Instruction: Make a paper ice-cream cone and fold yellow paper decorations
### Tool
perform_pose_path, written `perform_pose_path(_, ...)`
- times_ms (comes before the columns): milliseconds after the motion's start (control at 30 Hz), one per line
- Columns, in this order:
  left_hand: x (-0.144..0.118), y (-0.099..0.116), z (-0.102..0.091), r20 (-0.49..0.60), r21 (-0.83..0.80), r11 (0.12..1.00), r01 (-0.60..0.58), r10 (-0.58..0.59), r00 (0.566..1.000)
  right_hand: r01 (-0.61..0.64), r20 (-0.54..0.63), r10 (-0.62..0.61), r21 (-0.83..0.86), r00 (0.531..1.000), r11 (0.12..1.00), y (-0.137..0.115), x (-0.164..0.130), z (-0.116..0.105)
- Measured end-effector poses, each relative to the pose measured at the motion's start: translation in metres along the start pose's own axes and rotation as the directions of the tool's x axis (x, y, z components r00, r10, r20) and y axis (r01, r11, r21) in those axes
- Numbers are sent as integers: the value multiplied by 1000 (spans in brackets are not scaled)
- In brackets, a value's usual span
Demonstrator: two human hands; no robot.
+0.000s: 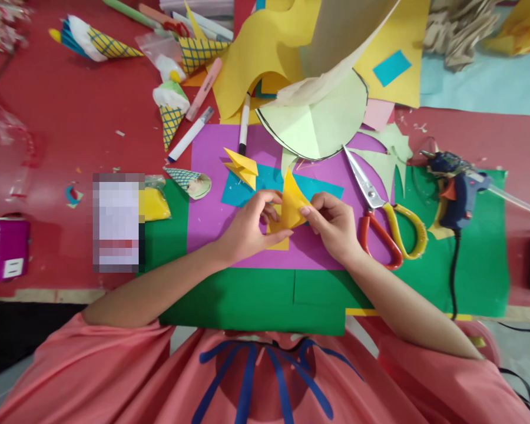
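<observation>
A folded piece of yellow paper (294, 203) is held up between my hands, with its point upward. My right hand (335, 224) pinches its right edge between thumb and fingers. On the left side, my left hand (251, 227) has its fingers curled at the paper and its thumb along the bottom. Below the held piece lies a flat yellow paper piece (282, 242), partly hidden, and a blue paper strip (236, 191). A second folded yellow paper (242, 167) rests on that strip. Scissors (371, 197) with red and yellow handles lie right of my right hand.
A glue gun (457, 191) lies at the right on green sheets (481, 259). A purple sheet (207, 235) is under the work. Paper ice-cream cones (172, 123), markers (189, 135) and a pale green paper circle (322, 126) lie beyond. A blurred-out block (117, 218) sits left.
</observation>
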State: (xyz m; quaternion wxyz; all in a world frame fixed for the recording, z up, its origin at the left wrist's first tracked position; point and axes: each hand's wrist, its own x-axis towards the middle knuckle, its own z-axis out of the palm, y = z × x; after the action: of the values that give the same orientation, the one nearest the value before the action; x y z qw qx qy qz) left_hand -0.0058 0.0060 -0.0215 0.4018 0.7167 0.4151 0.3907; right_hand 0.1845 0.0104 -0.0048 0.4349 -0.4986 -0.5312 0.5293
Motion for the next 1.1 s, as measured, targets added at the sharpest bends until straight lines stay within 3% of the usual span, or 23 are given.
perform_pose_path(100, -1, 0, 0, 31, -64, 996, 55, -53, 998, 18, 41, -19, 27, 999, 999, 1, 0, 1)
perform_pose_path(267, -3, -4, -1, 60, -223, 974, 41, -28, 998, 11, 154, -21, 61, 988, 998, 0, 0, 1)
perform_pose_path(400, -1, -2, -3, 23, -305, 941, 150, -150, 988, -43, 262, 20, 84, 965, 996, -3, 1, 0)
perform_pose_path(567, 7, 2, -8, -179, -328, 926, 188, -256, 950, -25, 76, 22, 47, 997, 999, -1, 4, -4)
perform_pose_path(700, 12, 1, -10, -186, -324, 920, 221, -291, 939, -45, -27, 46, 24, 999, 999, 2, 6, -6)
perform_pose_path(800, 12, 1, -11, -166, -312, 921, 236, -297, 940, -94, -5, 94, 98, 996, 991, 1, 7, -5)
perform_pose_path(933, 9, 2, -9, -170, -313, 923, 222, -284, 944, -239, 136, 213, 229, 968, 944, -6, 4, -1)
perform_pose_path(1000, 6, 3, -9, -155, -303, 928, 219, -275, 949, -315, 197, 276, 205, 941, 927, -9, 1, 1)
perform_pose_path(1100, 2, 5, -8, -102, -253, 936, 246, -279, 955, -358, 177, 331, 151, 927, 922, -9, -3, 3)
